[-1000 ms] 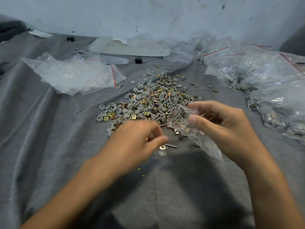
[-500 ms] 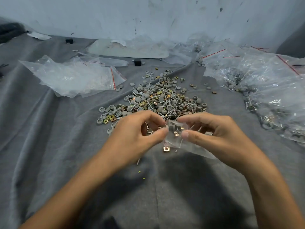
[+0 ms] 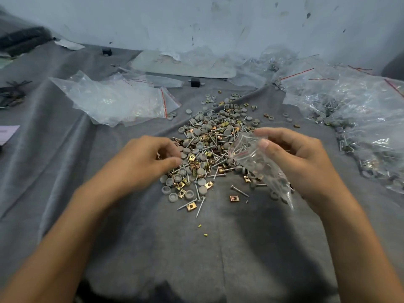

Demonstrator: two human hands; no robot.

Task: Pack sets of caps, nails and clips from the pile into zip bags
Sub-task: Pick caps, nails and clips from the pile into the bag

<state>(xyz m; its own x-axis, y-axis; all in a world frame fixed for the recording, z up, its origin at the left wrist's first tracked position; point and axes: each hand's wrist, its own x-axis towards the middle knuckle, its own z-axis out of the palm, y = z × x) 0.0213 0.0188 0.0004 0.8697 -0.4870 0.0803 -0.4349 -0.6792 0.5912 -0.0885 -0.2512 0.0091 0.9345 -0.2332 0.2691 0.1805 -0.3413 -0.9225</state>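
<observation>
A wrinkled grey cloth (image 3: 65,171) covers the whole work surface and runs back to a pale, scuffed wall (image 3: 218,22). In the middle of the cloth lies the pile (image 3: 209,136): grey round caps (image 3: 172,196), thin nails (image 3: 239,190) and brass-coloured square clips (image 3: 234,198) all mixed together, with strays scattered around its edges.

The left hand (image 3: 140,165) sits at the pile's left edge. Its fingers (image 3: 168,145) are curled in toward the thumb, and whether they hold a piece cannot be told.

The right hand (image 3: 301,162) is over the pile's right side and pinches a clear zip bag (image 3: 262,169) near its red-striped mouth between thumb and fingers. The bag slants down toward the person, with caps and nails showing inside it.

A heap of flat empty bags (image 3: 115,101) lies to the left of the pile, and a larger heap of filled bags (image 3: 360,127) lies to the right. Near the wall rests a flat pale board (image 3: 183,66), with a small black block (image 3: 195,82) just in front of it. A slip of paper (image 3: 6,133) shows at the far left edge.
</observation>
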